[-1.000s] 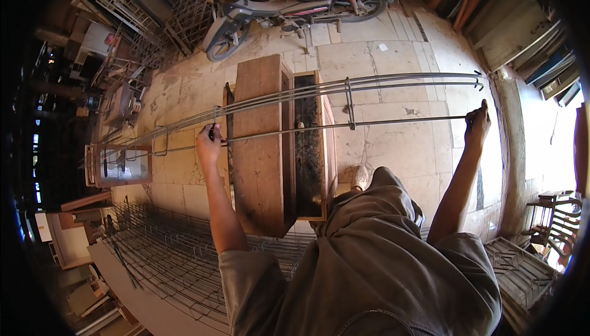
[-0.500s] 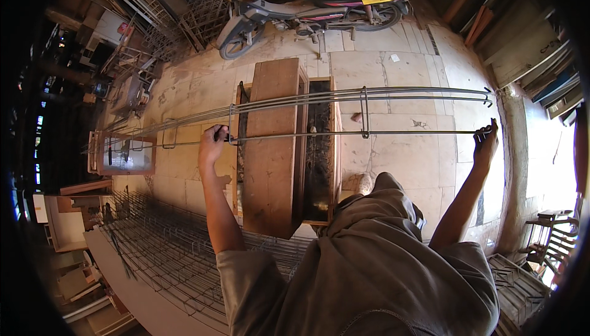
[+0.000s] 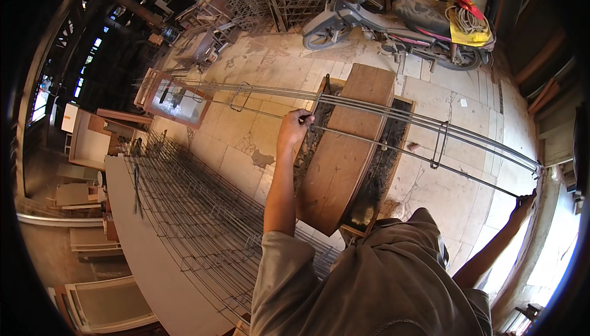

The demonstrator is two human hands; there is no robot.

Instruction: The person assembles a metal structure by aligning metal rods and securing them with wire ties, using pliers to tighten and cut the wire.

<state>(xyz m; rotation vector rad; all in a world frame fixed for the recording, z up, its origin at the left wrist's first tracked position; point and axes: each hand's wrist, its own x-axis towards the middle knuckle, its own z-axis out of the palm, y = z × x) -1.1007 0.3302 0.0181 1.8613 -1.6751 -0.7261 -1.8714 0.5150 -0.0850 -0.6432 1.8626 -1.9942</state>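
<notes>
Currently we log a holding step, by our reading: left hand (image 3: 297, 126) and right hand (image 3: 524, 205), well apart, clamp the near rod (image 3: 410, 155) of the cage (image 3: 381, 111) spanning above the box (image 3: 345, 151), any shift likely calling for both moving together.

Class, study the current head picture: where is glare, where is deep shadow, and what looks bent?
Head view: glare whitens the ground beyond the right hand; head view: deep shadow darkens the upper left; head view: the long rods look bowed by the wide lens.
</notes>
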